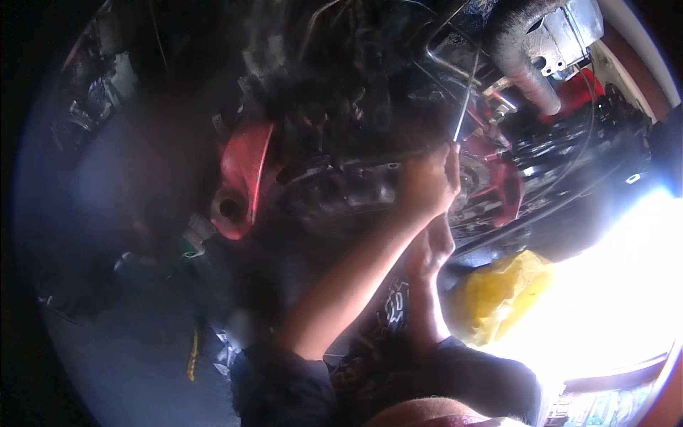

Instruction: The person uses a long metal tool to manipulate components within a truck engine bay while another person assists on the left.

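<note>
Metal rod (466, 96), slim and pale, slants up and slightly to the right from the person's left hand (430, 183), its upper end reaching among dark pipes and fittings near the top of the view. The left hand's grip is closed around the lower part of the rod, with the thumb side uppermost and the fingers curled in. Just below it, the right hand (432, 245) is raised and partly covered by the left; its fingers look bent, but whether its grip is clamped on the rod or on anything else cannot be told. Both forearms come up from the lower edge out of dark sleeves (284, 384), the left one crossing at a long diagonal, the right one more nearly upright.

Around the hands lies grimy machinery. Behind the left hand runs a dark ribbed part (341, 186), and to the left of it stands a red bracket (245, 178) with a round hole near its lower end. Close to the right of the hands is a red metal piece (509, 188). A thick grey hose (523, 67) bends down beside the rod's upper part, next to a silver metal block (565, 35). Lower right, a crumpled yellow sheet (506, 292) sits beside strong glare. A thin yellow strip (193, 356) shows at lower left.
</note>
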The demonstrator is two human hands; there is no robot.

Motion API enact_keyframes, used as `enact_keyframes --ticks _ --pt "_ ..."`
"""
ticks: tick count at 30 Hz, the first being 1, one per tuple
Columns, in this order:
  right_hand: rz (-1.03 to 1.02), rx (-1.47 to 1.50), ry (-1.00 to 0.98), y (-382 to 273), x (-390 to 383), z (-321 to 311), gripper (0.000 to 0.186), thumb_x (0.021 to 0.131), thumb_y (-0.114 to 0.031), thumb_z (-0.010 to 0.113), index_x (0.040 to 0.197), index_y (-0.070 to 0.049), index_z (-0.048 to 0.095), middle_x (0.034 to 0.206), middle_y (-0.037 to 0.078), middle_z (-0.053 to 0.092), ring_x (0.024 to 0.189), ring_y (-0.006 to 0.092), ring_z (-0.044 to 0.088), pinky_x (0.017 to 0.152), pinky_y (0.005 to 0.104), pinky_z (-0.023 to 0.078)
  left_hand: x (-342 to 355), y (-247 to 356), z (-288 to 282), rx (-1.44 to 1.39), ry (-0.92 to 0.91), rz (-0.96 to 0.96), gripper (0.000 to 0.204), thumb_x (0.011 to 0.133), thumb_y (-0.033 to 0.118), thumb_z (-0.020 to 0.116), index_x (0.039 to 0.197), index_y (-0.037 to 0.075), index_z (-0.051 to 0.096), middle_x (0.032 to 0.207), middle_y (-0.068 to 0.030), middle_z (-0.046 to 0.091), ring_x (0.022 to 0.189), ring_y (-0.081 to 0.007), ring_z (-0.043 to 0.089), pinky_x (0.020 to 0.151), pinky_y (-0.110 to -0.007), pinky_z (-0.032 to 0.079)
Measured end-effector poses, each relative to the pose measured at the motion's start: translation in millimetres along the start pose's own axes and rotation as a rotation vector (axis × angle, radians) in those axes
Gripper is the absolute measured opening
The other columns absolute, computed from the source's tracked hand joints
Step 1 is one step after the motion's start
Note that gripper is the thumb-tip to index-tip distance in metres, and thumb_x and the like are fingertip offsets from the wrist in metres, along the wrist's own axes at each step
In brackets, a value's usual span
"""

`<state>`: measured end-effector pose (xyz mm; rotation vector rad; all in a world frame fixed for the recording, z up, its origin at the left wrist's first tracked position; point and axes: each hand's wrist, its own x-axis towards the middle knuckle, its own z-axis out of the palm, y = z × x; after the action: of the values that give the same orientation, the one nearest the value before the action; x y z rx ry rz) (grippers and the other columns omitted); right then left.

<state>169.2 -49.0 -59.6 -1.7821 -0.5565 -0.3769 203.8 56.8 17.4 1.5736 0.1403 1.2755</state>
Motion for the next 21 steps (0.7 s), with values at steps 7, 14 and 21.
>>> enact_keyframes --ticks 7,14,21 --pt "0.024 0.057 -0.054 -9 -4 13 0.047 0.09 -0.026 0.059 0.121 0.009 0.054 0.106 0.012 0.064 0.096 0.0144 0.055 0.084 0.0285 0.045 4 -1 -14 0.114 0.017 0.003 0.03 0.092 0.018 0.055 0.064 0.006 0.055 0.056 -0.0184 0.055 0.051 -0.038 0.059 0.046 -0.045 0.045" --pt "0.108 0.153 -0.066 -58 9 0 0.053 0.09 -0.014 0.06 0.132 0.012 0.041 0.124 0.014 0.056 0.112 0.0163 0.051 0.095 0.0285 0.04 9 25 -10 0.132 -0.04 -0.059 0.03 0.092 0.019 0.056 0.064 0.006 0.055 0.053 -0.0186 0.055 0.049 -0.0384 0.059 0.045 -0.045 0.046" --pt "-0.065 0.045 -0.031 -78 17 19 0.047 0.092 -0.023 0.055 0.125 0.01 0.05 0.113 0.013 0.062 0.1 0.0171 0.055 0.087 0.0306 0.044 34 25 -14 0.166 0.104 0.075 0.03 0.092 0.017 0.055 0.064 0.007 0.056 0.052 -0.016 0.055 0.047 -0.0369 0.057 0.046 -0.043 0.047"
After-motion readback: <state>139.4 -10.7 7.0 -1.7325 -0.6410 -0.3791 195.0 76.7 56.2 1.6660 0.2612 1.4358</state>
